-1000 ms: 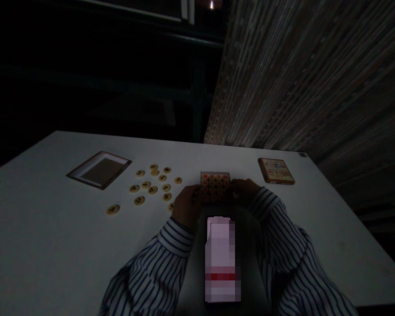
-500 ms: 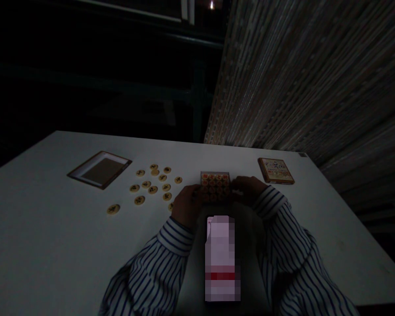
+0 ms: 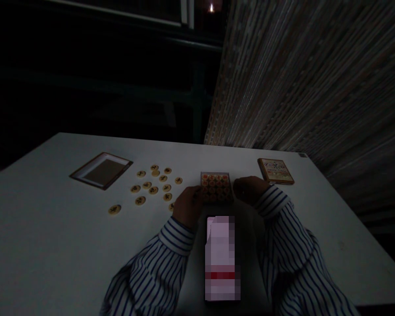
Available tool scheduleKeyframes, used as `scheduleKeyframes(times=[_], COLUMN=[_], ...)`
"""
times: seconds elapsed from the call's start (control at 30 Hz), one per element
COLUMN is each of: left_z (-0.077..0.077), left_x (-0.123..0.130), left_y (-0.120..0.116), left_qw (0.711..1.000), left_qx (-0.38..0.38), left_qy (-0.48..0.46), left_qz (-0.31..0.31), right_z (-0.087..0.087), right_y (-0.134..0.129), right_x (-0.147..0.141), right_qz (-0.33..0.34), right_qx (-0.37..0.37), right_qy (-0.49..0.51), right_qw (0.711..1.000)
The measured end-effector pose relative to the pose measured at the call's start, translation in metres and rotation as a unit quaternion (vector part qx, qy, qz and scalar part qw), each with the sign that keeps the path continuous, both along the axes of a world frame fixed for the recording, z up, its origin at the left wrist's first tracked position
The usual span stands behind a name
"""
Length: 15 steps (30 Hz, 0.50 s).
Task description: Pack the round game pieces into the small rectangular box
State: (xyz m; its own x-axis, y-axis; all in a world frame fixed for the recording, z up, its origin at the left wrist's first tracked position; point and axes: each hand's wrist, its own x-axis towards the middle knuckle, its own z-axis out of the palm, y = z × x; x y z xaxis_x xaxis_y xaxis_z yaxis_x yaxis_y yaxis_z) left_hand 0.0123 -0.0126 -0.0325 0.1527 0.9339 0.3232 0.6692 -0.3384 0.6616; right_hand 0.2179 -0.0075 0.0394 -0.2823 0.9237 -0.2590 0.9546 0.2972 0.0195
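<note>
Hands: well apart, one at each side of the case (image 3: 215,173), middle of the frame; the left hand (image 3: 187,207) has its fingers at the left edge, the right hand (image 3: 251,190) sits curled just beside the right edge. Too dark to tell whether either grips.
Case: square, packed with rows of round pieces (image 3: 218,184) bearing red Chinese characters, brightest along the top row, too dim to read surely.
Sleeves (image 3: 148,272): white with dark blue stripes.
Phone-like screen (image 3: 220,250): lower middle, lit pale pink with a red band, its content blurred into blocks.
Loose discs (image 3: 153,190): left of the left hand, scattered, most showing a dark character; one near the top looks plain.
Tray (image 3: 103,172): left of the discs, shallow, brown-rimmed.
Flat box (image 3: 276,171): right of the right hand, dark brush-style characters across its top, smaller print below unreadable.
Surface (image 3: 69,245): white, plain.
Room: very dark; ribbed, curtain-like hanging (image 3: 283,74) upper right, pale frame (image 3: 184,13) and small light (image 3: 211,8) at the top.
</note>
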Motion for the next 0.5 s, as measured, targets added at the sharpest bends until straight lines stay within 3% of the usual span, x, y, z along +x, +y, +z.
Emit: scheduleKeyframes(times=[0.5], left_z=[0.0093], left_x=[-0.0017], left_y=[-0.005], left_qw=[0.999], left_qx=[0.015], left_qy=[-0.031], left_qz=[-0.02], right_z=[0.0005], right_y=[-0.0011], right_x=[-0.0042], right_qz=[0.008], right_qx=[0.048], right_qy=[0.019], right_qw=[0.999])
